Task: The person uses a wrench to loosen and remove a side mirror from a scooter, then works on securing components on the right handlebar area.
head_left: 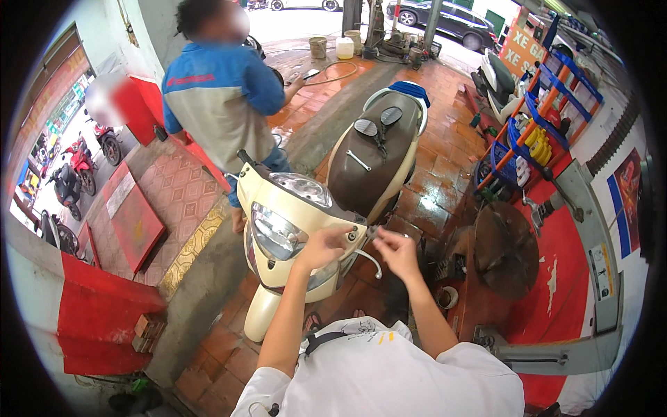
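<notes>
Head view: the thumb and fingertips of my right hand [400,257] are pinched nearly closed on a small dark piece [373,232] at the end of the handlebar; I cannot tell whether it is loose or part of the bar. My left hand [321,251] is just beside it, fingers partly curled over the cream front cover near a small dark hole [353,229]; how far they are open, and whether they grip anything, I cannot tell. Just below my right fingers the brake lever [373,262] sticks out. All this belongs to the cream scooter [325,219], which stands in front of me with its headlight [276,231] and front wheel cover [264,310] toward me. Further back, on its brown seat [361,186], lie a wrench [358,160] and two mirrors [365,128], side by side with their stems close together. As I judge it, the work is partway: both mirrors are off the handlebar, the front cover sits on the scooter, and the small fitting under my fingers looks unfinished. Beyond the seat a blue cloth [410,89] lies at the tail. To the left a co-worker [215,111] stands with their back to me, and a blue and orange rack [549,115] leans on the right.
</notes>
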Demonstrator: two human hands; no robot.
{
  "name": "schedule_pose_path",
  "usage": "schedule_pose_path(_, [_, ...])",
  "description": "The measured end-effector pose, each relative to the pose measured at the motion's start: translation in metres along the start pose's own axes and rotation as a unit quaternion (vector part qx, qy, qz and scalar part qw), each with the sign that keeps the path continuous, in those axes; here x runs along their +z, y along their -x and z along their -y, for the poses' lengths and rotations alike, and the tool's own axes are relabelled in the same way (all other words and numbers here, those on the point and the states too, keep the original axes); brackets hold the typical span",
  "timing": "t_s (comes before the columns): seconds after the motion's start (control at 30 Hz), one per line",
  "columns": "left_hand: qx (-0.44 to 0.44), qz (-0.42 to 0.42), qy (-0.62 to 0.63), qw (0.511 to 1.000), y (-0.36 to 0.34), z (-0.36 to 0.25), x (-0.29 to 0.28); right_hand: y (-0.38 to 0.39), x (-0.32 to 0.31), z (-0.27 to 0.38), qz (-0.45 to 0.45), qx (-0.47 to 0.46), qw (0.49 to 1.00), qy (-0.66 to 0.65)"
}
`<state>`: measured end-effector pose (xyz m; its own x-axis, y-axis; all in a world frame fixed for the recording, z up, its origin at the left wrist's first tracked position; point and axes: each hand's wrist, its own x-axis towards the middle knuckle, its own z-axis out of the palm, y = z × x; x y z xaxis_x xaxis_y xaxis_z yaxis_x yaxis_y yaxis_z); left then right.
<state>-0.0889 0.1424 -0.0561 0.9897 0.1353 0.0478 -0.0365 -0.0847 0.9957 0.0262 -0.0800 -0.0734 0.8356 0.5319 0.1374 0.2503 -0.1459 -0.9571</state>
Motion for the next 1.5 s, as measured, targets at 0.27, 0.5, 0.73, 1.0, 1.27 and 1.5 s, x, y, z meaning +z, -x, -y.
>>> schedule_pose_path(0.27, [-0.021, 0.037, -0.016, 0.999, -0.004, 0.000, -0.004, 0.038, 0.053, 0.015, -0.017, 0.058, 0.998, -0.027])
schedule_pose_path(0.5, [-0.004, 0.040, -0.009, 0.999, -0.005, 0.005, -0.007, 0.039, 0.066, 0.024, -0.062, 0.069, 0.996, -0.019])
schedule_pose_path(0.73, [-0.009, 0.028, -0.016, 0.999, -0.002, -0.005, -0.006, 0.038, 0.071, 0.027, -0.066, 0.064, 0.995, -0.035])
schedule_pose_path(1.0, [-0.009, 0.012, 0.005, 1.000, 0.000, 0.001, -0.005, -0.011, 0.023, 0.024, 0.108, -0.010, 0.991, 0.081])
schedule_pose_path(1.27, [-0.048, -0.040, -0.032, 0.998, -0.002, 0.004, 0.000, -0.098, -0.002, 0.074, 0.373, -0.130, 0.876, 0.278])
schedule_pose_path(1.5, [-0.044, -0.053, -0.081, 0.994, 0.000, -0.015, 0.006, -0.095, 0.038, 0.125, 0.381, -0.263, 0.705, 0.537])
